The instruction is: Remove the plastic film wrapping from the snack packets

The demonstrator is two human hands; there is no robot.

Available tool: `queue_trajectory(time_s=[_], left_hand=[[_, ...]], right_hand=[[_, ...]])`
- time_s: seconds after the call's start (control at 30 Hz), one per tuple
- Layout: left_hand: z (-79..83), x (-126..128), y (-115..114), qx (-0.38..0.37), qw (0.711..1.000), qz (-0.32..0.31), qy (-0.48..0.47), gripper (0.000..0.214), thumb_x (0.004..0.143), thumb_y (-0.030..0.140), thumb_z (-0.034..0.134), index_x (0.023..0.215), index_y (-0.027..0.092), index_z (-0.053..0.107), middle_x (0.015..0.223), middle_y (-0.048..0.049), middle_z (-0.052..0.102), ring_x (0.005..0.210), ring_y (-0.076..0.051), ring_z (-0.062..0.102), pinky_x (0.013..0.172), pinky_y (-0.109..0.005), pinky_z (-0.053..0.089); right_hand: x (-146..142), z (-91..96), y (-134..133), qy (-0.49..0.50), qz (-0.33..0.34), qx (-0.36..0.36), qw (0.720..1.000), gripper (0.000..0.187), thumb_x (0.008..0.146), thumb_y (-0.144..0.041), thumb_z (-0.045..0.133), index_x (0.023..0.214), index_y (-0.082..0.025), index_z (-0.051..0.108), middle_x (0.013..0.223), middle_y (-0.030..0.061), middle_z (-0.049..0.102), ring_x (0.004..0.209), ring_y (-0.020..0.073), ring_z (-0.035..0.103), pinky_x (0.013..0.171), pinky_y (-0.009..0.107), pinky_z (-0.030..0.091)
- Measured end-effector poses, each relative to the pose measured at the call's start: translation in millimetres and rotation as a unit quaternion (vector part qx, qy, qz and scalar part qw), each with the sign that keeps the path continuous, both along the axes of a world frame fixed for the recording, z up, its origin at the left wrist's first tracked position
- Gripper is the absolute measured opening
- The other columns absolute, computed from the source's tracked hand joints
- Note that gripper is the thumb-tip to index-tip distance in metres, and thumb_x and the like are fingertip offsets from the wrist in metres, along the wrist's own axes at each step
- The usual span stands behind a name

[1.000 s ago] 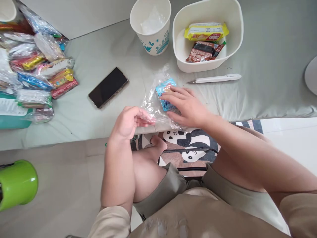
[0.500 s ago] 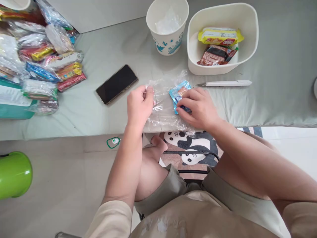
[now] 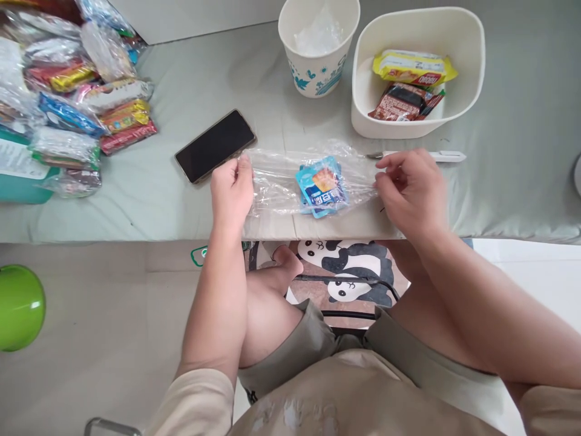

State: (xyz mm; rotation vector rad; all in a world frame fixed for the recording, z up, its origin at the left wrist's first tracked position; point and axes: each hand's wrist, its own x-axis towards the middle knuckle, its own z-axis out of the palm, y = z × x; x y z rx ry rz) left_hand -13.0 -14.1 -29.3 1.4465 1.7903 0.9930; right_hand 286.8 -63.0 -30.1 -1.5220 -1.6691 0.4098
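A clear plastic bag lies stretched flat near the table's front edge. Inside it, at its middle, sits a small blue snack packet. My left hand pinches the bag's left end, fingers closed on the film. My right hand pinches the bag's right end in the same way. Both hands hold the bag taut between them.
A black phone lies left of the bag. Behind stand a paper cup with crumpled plastic and a white tub with snack packs. A white pen lies by my right hand. Bagged snacks pile at far left.
My right hand has left the blue packet and taken the bag's right end. My left hand moved to the left end. The bag is now pulled out flat.
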Motion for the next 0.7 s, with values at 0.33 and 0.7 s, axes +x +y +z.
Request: queue_trajectory(time_s=[0.33,0.7], left_hand=[[16.3,12.2,-15.4,0.130,0.977,0.049,0.164,0.025,0.086,0.044,0.074,0.095,0.024,0.062,0.087,-0.0056,0.062,0.103,-0.029,0.064,0.101,-0.044,0.047],[30.2,9.1,-60.9,0.007,0.913,-0.302,0.276,0.023,0.085,0.025,0.071,0.108,0.025,0.074,0.066,-0.0006,0.063,0.067,-0.026,0.066,0.075,-0.041,0.050]], right_hand=[[2.1,8.8,-0.7,-0.124,0.082,0.027,0.989,0.032,0.082,-0.016,0.059,0.112,-0.023,0.068,0.119,0.0151,0.067,0.111,0.0345,0.067,0.093,0.053,0.055],[6.4,3.7,-7.9,-0.064,0.255,-0.090,0.961,0.071,0.085,-0.023,0.066,0.152,-0.026,0.042,0.113,0.0074,0.078,0.078,0.0229,0.070,0.067,0.037,0.055]])
